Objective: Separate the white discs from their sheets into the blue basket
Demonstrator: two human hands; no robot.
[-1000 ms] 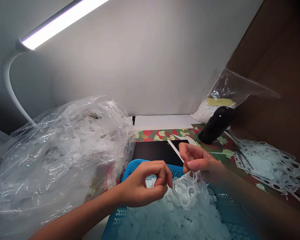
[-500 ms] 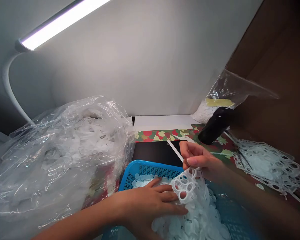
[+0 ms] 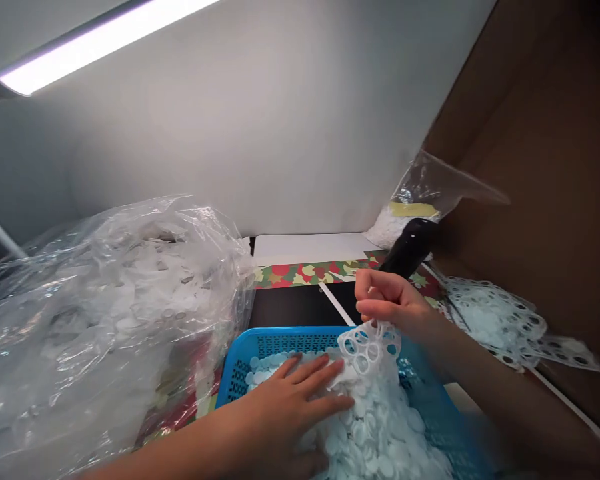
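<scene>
Small translucent white discs fill much of a blue perforated basket in front of me. My left hand lies over the discs with its fingers spread, gripping nothing. Above the basket's far right part, my right hand pinches the top of a white plastic sheet with round holes. That holed sheet hangs down toward the discs, and its lower end blends in with them. A thin white strip lies behind the basket, close to the right fingers.
A large clear plastic bag with white scraps is at left. More holed sheets lie at right, near a black cylindrical object. Behind it stands a clear bag of white pieces with a yellow label. A lamp shines above.
My view has shifted to the right. The right hand has risen slightly with the holed sheet, and the left hand's fingers have come away from the sheet's edge.
</scene>
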